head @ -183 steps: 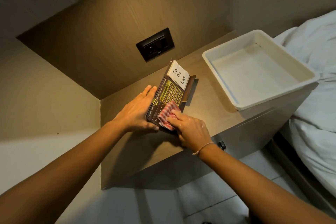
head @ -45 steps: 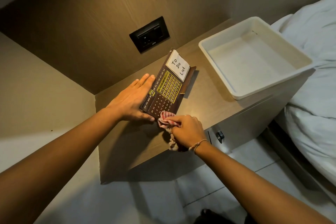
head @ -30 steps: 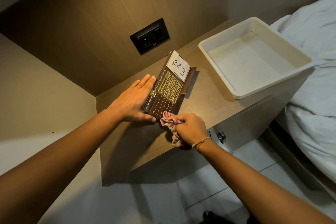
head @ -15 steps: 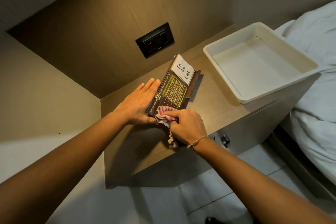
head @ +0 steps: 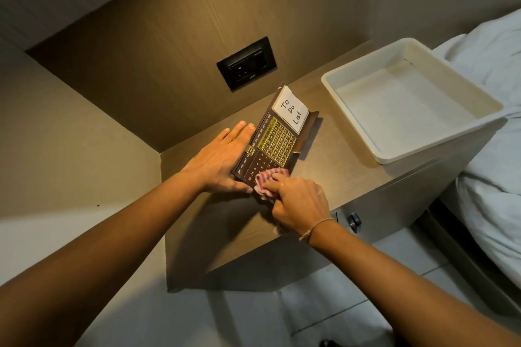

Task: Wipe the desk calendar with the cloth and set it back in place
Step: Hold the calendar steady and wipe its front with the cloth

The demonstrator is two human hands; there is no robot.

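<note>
Cloth on the near end of the desk calendar, other hand bracing it

The desk calendar (head: 272,139) leans on the bench (head: 332,177), below the wall socket (head: 246,63). The left hand (head: 220,159) lies flat and open against its left edge; the right hand (head: 296,203) is pinched shut on the checked cloth (head: 267,180), pressed to the calendar's near end. A hard stroke could tip the calendar or loosen the "To Do List" note (head: 290,113) at its far end. Right of the calendar, the white tray (head: 375,146) looks empty.
</note>
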